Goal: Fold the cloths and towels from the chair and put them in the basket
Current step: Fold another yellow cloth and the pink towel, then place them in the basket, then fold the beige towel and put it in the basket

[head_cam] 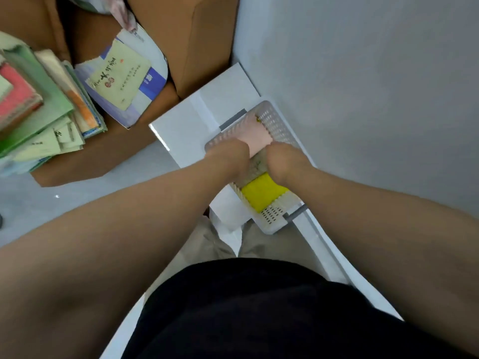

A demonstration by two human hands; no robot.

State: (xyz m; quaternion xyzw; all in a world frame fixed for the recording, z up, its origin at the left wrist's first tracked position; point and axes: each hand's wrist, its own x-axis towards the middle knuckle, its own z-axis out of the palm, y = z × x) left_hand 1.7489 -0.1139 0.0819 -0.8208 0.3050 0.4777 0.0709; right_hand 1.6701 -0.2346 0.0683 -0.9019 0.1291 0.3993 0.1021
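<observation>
A white perforated basket (pixel 274 117) sits on a white table against the wall. Inside it lie a folded pink cloth (pixel 255 134) at the far end, a beige patterned cloth (pixel 258 165) in the middle and a folded yellow cloth (pixel 261 191) at the near end. Both my hands reach down into the basket. My left hand (pixel 228 156) and my right hand (pixel 283 161) press on either side of the beige cloth at the pink cloth's near edge. The fingers are hidden below the backs of the hands.
The white table (pixel 186 130) runs along a grey wall (pixel 363 86). A brown armchair (pixel 202 42) at the upper left holds papers (pixel 121 79) and a pink cloth (pixel 121 11). A stack of books and folders (pixel 39 107) lies at the far left.
</observation>
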